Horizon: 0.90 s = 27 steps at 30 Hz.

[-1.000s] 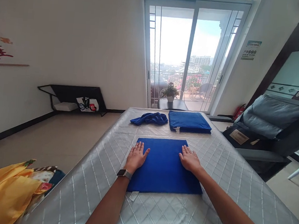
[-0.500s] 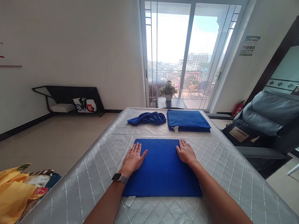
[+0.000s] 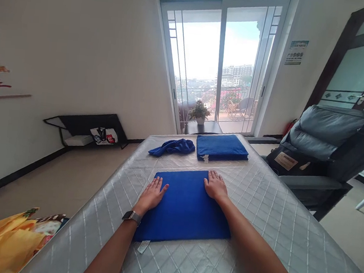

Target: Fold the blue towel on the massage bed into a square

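One label at near edge of blue cloth, flat on silver quilted cover. I judge cloth light, soft, limp; best held by side edges, where left hand and right hand rest, fingers straight, gripping nothing. Beyond: crumpled cloth, blue stack.

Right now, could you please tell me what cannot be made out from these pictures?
In the head view:
Print on the white tag by the front blue cloth: too small.
Palms of the left hand and right hand: hidden by the hands' backs.
Yellow cloth: partly beyond the left edge.
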Motion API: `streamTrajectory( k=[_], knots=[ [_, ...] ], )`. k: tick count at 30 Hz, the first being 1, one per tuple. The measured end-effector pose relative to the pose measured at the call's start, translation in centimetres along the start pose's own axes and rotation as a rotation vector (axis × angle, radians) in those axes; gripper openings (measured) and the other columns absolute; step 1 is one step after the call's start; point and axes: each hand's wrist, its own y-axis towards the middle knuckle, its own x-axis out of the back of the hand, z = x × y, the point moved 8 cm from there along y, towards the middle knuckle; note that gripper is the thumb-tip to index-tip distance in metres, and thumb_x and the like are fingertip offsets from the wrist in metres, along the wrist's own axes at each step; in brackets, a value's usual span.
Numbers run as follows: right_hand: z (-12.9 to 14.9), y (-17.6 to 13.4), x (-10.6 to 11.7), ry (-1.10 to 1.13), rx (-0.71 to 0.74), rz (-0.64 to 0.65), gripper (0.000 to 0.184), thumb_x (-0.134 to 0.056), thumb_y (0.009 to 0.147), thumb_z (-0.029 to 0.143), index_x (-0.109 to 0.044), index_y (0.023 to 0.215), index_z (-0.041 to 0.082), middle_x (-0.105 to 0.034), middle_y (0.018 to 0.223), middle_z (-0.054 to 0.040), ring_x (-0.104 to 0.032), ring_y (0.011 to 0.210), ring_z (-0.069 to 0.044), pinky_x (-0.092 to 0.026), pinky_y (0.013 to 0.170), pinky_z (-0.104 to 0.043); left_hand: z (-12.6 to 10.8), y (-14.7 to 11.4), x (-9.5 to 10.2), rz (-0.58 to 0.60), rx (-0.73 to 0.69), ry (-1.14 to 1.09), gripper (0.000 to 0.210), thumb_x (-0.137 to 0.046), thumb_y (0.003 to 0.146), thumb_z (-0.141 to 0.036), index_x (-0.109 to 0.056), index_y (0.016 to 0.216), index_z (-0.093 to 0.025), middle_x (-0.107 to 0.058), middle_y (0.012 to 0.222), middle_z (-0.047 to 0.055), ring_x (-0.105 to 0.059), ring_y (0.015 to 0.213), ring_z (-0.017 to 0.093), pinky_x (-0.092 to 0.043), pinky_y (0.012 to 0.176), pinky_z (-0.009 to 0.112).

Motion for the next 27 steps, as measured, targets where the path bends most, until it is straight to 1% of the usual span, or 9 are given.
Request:
streamTrajectory(
  k=[2, 4, 6, 11, 14, 16, 18, 23, 27],
  knots=[
    [0.1, -0.1, 0.1, 0.009, 0.0, -0.005, 0.067, -0.023, 0.102, 0.041, -0.025, 0.158, 0.006, -0.02, 0.166, -0.011, -0.014, 0.154, -0.021, -0.005, 0.123, -0.036, -0.7, 0.5, 0.7, -0.032, 0.012, 0.019, 0.077, -0.013, 0.102, -0.059, -0.036, 0.153, -0.007, -0.034, 0.16, 0.02, -0.027, 0.15, 0.033, -0.027, 0.12, 0.051],
    [0.1, -0.1, 0.1, 0.016, -0.002, -0.006, 0.066, -0.024, 0.102, 0.041, -0.026, 0.158, 0.006, -0.02, 0.166, -0.0108, -0.014, 0.154, -0.021, -0.006, 0.123, -0.037, -2.7, 1.3, 1.7, -0.1, 0.027, 0.019, 0.077, -0.014, 0.102, -0.059, -0.036, 0.152, -0.006, -0.036, 0.159, 0.022, -0.027, 0.15, 0.034, -0.026, 0.12, 0.053],
    [0.2, -0.1, 0.2, 0.019, -0.003, -0.008, 0.066, -0.024, 0.102, 0.041, -0.026, 0.158, 0.006, -0.021, 0.166, -0.0103, -0.015, 0.153, -0.021, -0.007, 0.123, -0.037, -6.6, 2.5, 2.1, -0.126, -0.016, -0.012, 0.078, -0.015, 0.102, -0.06, -0.034, 0.153, -0.005, -0.033, 0.16, 0.022, -0.025, 0.151, 0.031, -0.025, 0.122, 0.05],
    [0.0, -0.1, 0.0, -0.024, 0.016, -0.001, 0.064, -0.026, 0.1, 0.033, -0.025, 0.158, 0.005, -0.021, 0.166, -0.0103, -0.015, 0.153, -0.021, -0.009, 0.123, -0.037, -19.5, 5.1, 1.5, -0.086, -0.318, -0.155, 0.067, -0.015, 0.104, -0.054, -0.035, 0.154, -0.013, -0.038, 0.16, 0.017, -0.029, 0.15, 0.026, -0.029, 0.121, 0.048],
    [-0.1, -0.2, -0.2, -0.066, 0.053, 0.007, 0.063, -0.028, 0.098, 0.024, -0.024, 0.159, 0.007, -0.018, 0.167, -0.0084, -0.013, 0.154, -0.019, -0.01, 0.123, -0.035, -23.3, 5.6, 1.4, -0.112, -0.413, -0.192, 0.063, -0.013, 0.106, -0.048, -0.035, 0.154, -0.016, -0.042, 0.157, 0.016, -0.032, 0.149, 0.026, -0.031, 0.12, 0.05],
    [-0.1, -0.2, -0.2, -0.074, 0.051, 0.001, 0.062, -0.026, 0.099, 0.024, -0.025, 0.159, 0.007, -0.019, 0.167, -0.0086, -0.014, 0.154, -0.019, -0.01, 0.123, -0.035, -23.0, 5.6, 1.3, -0.111, -0.383, -0.199, 0.064, -0.012, 0.105, -0.05, -0.036, 0.154, -0.017, -0.041, 0.158, 0.015, -0.032, 0.149, 0.025, -0.03, 0.12, 0.05],
    [-0.1, -0.1, -0.1, -0.067, 0.031, -0.002, 0.062, -0.023, 0.101, 0.03, -0.026, 0.158, 0.006, -0.021, 0.166, -0.01, -0.015, 0.153, -0.02, -0.011, 0.123, -0.037, -20.9, 5.5, 1.3, -0.084, -0.301, -0.197, 0.07, -0.01, 0.103, -0.056, -0.037, 0.154, -0.015, -0.038, 0.16, 0.014, -0.029, 0.151, 0.025, -0.025, 0.123, 0.048],
    [0.0, 0.2, 0.0, -0.037, 0.001, 0.006, 0.065, -0.02, 0.103, 0.038, -0.024, 0.159, 0.005, -0.021, 0.166, -0.0101, -0.014, 0.154, -0.02, -0.008, 0.123, -0.037, -11.6, 4.5, 1.7, 0.006, -0.103, -0.155, 0.08, -0.008, 0.1, -0.063, -0.031, 0.156, -0.011, -0.028, 0.164, 0.013, -0.021, 0.153, 0.025, -0.018, 0.125, 0.047],
    [-0.1, 0.4, -0.4, -0.034, -0.004, 0.009, 0.065, -0.021, 0.103, 0.039, -0.024, 0.159, 0.006, -0.02, 0.167, -0.0098, -0.013, 0.154, -0.019, -0.007, 0.123, -0.036, -3.8, 3.3, 1.9, 0.0, 0.036, -0.101, 0.08, -0.009, 0.101, -0.061, -0.03, 0.156, -0.008, -0.027, 0.164, 0.017, -0.022, 0.153, 0.029, -0.018, 0.124, 0.048]
  ],
)
